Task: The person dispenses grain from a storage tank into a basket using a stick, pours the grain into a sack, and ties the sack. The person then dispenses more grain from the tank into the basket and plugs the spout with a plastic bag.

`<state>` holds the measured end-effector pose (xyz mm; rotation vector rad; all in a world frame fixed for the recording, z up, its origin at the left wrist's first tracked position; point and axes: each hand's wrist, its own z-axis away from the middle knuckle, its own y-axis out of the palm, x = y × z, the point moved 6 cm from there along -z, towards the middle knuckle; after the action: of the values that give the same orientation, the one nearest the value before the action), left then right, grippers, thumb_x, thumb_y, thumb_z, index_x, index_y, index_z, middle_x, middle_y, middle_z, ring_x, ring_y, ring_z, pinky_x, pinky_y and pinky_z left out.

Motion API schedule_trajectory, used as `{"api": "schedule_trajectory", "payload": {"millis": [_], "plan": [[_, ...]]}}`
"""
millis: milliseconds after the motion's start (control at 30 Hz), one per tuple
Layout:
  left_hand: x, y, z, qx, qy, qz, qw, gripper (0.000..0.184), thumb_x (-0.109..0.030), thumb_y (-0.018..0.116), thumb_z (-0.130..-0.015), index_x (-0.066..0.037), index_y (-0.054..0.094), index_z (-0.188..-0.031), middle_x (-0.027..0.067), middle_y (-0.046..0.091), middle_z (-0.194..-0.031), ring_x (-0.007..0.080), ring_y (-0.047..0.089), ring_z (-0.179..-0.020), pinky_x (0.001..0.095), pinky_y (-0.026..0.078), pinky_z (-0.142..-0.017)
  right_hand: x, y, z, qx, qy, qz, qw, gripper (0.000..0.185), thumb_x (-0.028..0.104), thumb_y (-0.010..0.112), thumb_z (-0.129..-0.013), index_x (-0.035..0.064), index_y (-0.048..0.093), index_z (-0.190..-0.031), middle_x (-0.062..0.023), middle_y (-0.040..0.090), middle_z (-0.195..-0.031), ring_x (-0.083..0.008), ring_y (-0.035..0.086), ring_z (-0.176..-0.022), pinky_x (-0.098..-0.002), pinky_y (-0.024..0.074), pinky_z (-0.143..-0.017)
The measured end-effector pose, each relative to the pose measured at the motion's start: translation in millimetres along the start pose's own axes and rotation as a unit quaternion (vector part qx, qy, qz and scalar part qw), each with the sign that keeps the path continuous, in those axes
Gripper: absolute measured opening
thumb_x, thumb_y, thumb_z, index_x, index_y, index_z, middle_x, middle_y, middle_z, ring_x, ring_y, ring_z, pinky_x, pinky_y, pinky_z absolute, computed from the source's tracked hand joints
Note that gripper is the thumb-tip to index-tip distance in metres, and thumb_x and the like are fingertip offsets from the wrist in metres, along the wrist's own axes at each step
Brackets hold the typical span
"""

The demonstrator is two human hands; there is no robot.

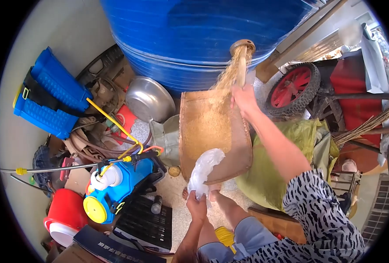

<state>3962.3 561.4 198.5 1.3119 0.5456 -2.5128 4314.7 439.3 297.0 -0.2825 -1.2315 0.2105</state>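
Blue plastic: one large tank, beyond both grips, with a round spout just past the right grip.

Wood: one pale stick, its far end at the spout; the right grip is closed on its near end.

Clear film: one crumpled bag; the left grip is pinched together on its near end, the rest reaching over the near part of the basket.

Loose goods: golden grain, falling from the spout beside the right grip and heaped in the basket, between the two grips, nearer us than the spout and left of the right grip.

Step in hand, as we judge it: drawing grain off, the stick working at the opening. The next move, we think, calls for a steady right grip on the stick and the bag held clear of the stream.

Adjacent items: metal bowl, left of the right grip; green sack, right of the left grip; blue sprayer, left of the left grip.
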Motion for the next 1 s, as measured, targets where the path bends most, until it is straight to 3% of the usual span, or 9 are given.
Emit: {"api": "schedule_trajectory", "payload": {"millis": [167,333,400,467,533,633,867,933,1000], "plan": [[1.7,-2.6,1.1,0.012,-0.03,0.018,0.999,0.014,-0.003,0.055,-0.072,0.005,0.054,-0.083,0.0109,0.056,-0.071,0.0132,0.05,-0.067,0.0298,0.042,-0.061,17.2,-20.6,-80.8,-0.242,-0.195,0.3,0.902,0.026,0.012,0.055,-0.071,-0.0093,0.046,-0.083,-0.025,0.058,-0.069,-0.0309,0.061,-0.055,-0.0376,0.0499,-0.051],[0.4,-9.2,4.6,0.001,0.006,-0.018,1.0,0.015,-0.004,0.055,-0.073,0.005,0.053,-0.085,0.0105,0.055,-0.071,0.0134,0.05,-0.066,0.0302,0.042,-0.06,-4.5,-30.2,-81.3,-0.235,-0.13,0.331,0.905,0.031,0.012,0.054,-0.07,-0.0102,0.044,-0.089,-0.0301,0.056,-0.084,-0.0389,0.06,-0.059,-0.0398,0.0508,-0.057],[3.5,-12.5,4.2,0.005,0.01,-0.012,1.0,0.016,-0.004,0.055,-0.073,0.005,0.053,-0.086,0.0103,0.055,-0.07,0.0138,0.05,-0.066,0.0306,0.042,-0.06,-7.0,-22.4,-57.9,-0.238,-0.265,0.392,0.848,0.029,0.013,0.054,-0.071,-0.012,0.047,-0.085,-0.0286,0.058,-0.077,-0.0385,0.06,-0.059,-0.0397,0.0509,-0.057],[0.9,-16.7,4.6,0.008,0.015,-0.008,1.0,0.016,-0.004,0.055,-0.073,0.005,0.052,-0.086,0.0102,0.055,-0.07,0.0141,0.051,-0.065,0.0309,0.042,-0.059,-7.6,-18.0,-37.7,-0.085,-0.086,0.323,0.939,0.027,0.012,0.053,-0.072,-0.0146,0.05,-0.078,-0.0259,0.058,-0.068,-0.0344,0.061,-0.056,-0.0386,0.0502,-0.054],[3.4,-20.0,5.0,0.003,-0.035,0.025,0.999,0.017,-0.004,0.059,-0.07,0.003,0.055,-0.085,0.0178,0.057,-0.071,0.0272,0.055,-0.064,0.0333,0.043,-0.061,-11.4,-14.5,-19.0,-0.06,-0.049,0.272,0.959,0.024,0.01,0.052,-0.072,-0.0143,0.05,-0.068,-0.0211,0.057,-0.06,-0.0281,0.06,-0.051,-0.0375,0.0487,-0.048],[11.5,-19.6,2.9,-0.016,0.029,-0.006,0.999,0.017,-0.004,0.059,-0.07,0.003,0.055,-0.084,0.0181,0.056,-0.071,0.0271,0.056,-0.065,0.0336,0.043,-0.061,5.8,-6.8,9.7,-0.031,0.049,0.178,0.982,0.022,0.009,0.052,-0.072,-0.0097,0.049,-0.062,-0.0141,0.054,-0.056,-0.0226,0.055,-0.045,-0.0364,0.0447,-0.041],[10.7,-1.5,4.1,0.018,0.032,0.007,0.999,0.017,-0.004,0.059,-0.069,0.003,0.055,-0.084,0.0184,0.057,-0.072,0.0275,0.055,-0.065,0.0336,0.043,-0.062,-1.9,0.5,49.0,0.034,0.119,-0.045,0.991,0.02,0.01,0.052,-0.074,0.0008,0.045,-0.057,-0.0053,0.044,-0.05,-0.0163,0.043,-0.039,-0.0302,0.0365,-0.037],[6.9,2.4,3.4,0.018,0.062,-0.033,0.997,0.012,-0.003,0.055,-0.073,0.004,0.054,-0.083,0.0068,0.055,-0.068,0.0127,0.051,-0.06,0.0283,0.041,-0.053,-6.4,-1.2,56.4,0.065,0.121,-0.117,0.984,0.02,0.011,0.051,-0.074,0.0028,0.044,-0.058,-0.0052,0.044,-0.051,-0.0154,0.042,-0.039,-0.0291,0.036,-0.037],[10.7,3.0,1.6,0.027,0.034,-0.024,0.999,0.013,-0.003,0.055,-0.073,0.004,0.054,-0.084,0.0069,0.056,-0.068,0.0127,0.051,-0.06,0.0281,0.042,-0.053,-7.1,-7.6,54.8,0.062,0.104,-0.105,0.987,0.019,0.011,0.051,-0.074,0.0035,0.044,-0.058,-0.005,0.044,-0.05,-0.0155,0.042,-0.039,-0.0294,0.0361,-0.037]]}}
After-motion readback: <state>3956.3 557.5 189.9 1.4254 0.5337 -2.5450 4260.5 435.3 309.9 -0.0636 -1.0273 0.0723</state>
